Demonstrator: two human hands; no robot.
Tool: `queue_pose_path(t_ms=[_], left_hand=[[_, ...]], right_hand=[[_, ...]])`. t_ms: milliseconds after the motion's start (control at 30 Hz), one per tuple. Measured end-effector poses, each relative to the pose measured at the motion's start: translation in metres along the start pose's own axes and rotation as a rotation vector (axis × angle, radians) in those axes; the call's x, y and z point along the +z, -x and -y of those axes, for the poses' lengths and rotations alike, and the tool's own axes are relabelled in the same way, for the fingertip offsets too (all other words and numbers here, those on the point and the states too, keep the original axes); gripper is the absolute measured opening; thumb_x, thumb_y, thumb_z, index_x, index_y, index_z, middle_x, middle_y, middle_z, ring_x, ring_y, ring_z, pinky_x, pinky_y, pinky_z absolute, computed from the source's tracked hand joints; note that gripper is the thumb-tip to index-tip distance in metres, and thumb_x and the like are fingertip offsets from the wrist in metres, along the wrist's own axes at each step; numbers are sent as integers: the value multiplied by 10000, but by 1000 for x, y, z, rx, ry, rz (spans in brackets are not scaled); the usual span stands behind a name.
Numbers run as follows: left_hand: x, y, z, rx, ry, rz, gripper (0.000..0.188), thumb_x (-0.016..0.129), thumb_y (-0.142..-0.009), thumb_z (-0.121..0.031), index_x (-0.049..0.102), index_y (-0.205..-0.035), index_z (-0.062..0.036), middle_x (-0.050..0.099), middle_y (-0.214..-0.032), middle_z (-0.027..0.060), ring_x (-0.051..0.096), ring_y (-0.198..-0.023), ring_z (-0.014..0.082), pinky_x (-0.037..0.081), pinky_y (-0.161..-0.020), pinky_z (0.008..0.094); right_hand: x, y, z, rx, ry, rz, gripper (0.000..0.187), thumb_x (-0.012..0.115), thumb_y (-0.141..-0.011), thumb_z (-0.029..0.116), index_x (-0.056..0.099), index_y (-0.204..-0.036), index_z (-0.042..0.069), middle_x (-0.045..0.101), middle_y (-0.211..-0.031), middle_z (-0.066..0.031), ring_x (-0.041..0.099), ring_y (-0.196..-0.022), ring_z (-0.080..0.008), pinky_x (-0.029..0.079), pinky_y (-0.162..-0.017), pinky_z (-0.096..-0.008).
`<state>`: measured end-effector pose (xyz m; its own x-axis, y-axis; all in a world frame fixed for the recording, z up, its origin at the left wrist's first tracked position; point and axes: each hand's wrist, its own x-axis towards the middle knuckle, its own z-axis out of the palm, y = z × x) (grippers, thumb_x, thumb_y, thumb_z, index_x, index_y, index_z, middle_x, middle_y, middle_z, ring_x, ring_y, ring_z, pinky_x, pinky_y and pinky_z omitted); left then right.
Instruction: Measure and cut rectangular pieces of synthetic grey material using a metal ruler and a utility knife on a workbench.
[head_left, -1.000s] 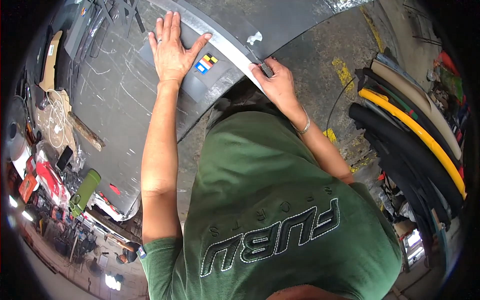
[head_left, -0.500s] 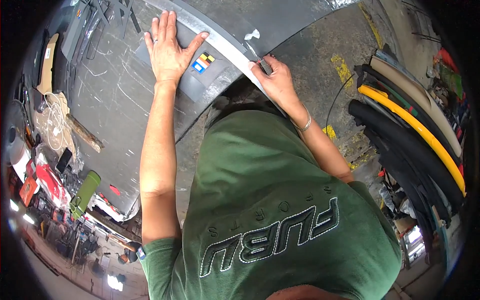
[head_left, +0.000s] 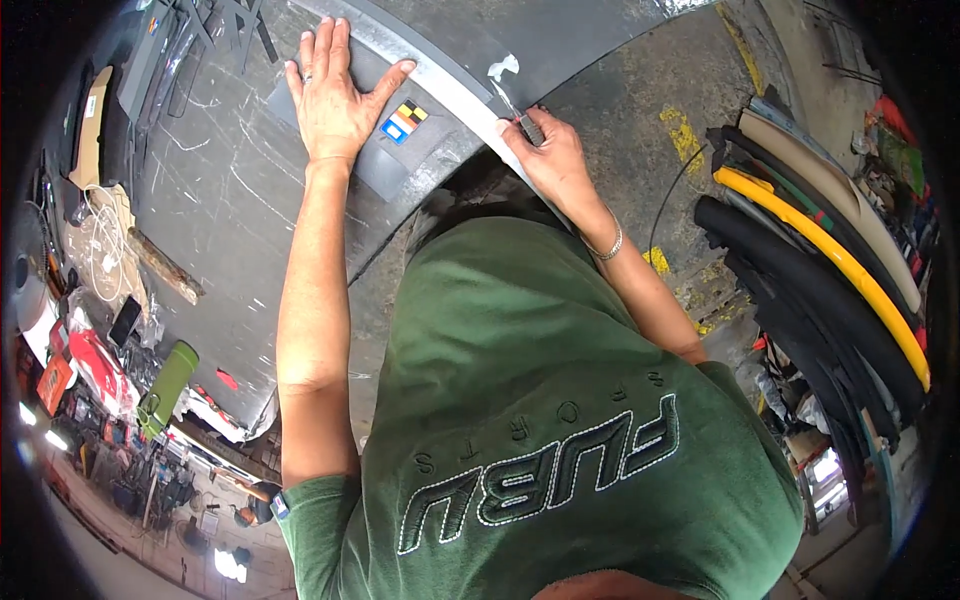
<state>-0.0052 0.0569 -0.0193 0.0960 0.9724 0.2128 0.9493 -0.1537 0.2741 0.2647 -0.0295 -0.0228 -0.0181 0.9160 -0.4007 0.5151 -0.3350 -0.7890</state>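
- While clenched around a knife (head_left: 531, 127) with the right hand (head_left: 555, 165), also touching a pale strip (head_left: 465, 105) with the thumb.
- Just left of those fingers, on the table (head_left: 225, 205): the strip, long axis from near right to far left, closer end by the right hand.
- Farther along, spread flat with the left hand (head_left: 335, 110), grasping nothing, on a dark sheet (head_left: 385, 175).
- Compared with a second ago, more bright blade (head_left: 508, 99) in view.

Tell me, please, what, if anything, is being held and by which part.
The right hand holds a knife by its handle; whether it also grips the metal straightedge is unclear. The left hand lies flat, empty.
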Motion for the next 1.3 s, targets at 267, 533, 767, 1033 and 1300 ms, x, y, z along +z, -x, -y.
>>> queue_pose_path(t_ms=[267, 533, 767, 1033, 1300], left_hand=[[2, 0, 0, 1, -1, -7, 1069, 695, -763, -794, 476, -1520, -72, 440, -1593, 129, 307, -1528, 335, 159, -1253, 588], [0, 0, 0, -10, -34, 0, 1073, 691, -761, -799, 473, -1524, -76, 428, -1601, 124, 299, -1534, 315, 150, -1264, 562], [-4, 0, -4, -20, 17, -7, 1067, 695, -760, -794, 490, -1501, -54, 433, -1595, 140, 324, -1522, 325, 158, -1264, 554], [-4, 1, -2, -18, -10, 1, 1047, 711, -770, -765, 477, -1521, -74, 431, -1601, 125, 313, -1529, 322, 165, -1259, 562], [-2, 1, -2, -17, 0, 4, 1068, 679, -763, -805, 494, -1508, -62, 445, -1592, 128, 304, -1532, 327, 159, -1256, 572]], right_hand=[[-2, 2, 6, 31, 15, -10, 438, 751, -924, 370, 718, -1144, -7, 743, -946, -194, 709, -870, -238, 534, -816, -373], [2, 2, 0, -46, -31, -42, 374, 748, -936, 351, 703, -1025, -10, 647, -749, -126, 550, -688, -156, 489, -673, -351], [1, 3, 2, -57, -46, -79, 339, 755, -928, 321, 666, -884, -3, 538, -648, -81, 461, -622, -131, 431, -594, -344], [5, 1, -4, -75, -44, -91, 305, 771, -916, 281, 657, -850, 6, 524, -627, -56, 452, -608, -118, 414, -571, -332], [0, 4, 6, -37, -71, -78, 270, 775, -911, 255, 671, -879, 8, 571, -662, -59, 486, -623, -118, 445, -591, -325]])
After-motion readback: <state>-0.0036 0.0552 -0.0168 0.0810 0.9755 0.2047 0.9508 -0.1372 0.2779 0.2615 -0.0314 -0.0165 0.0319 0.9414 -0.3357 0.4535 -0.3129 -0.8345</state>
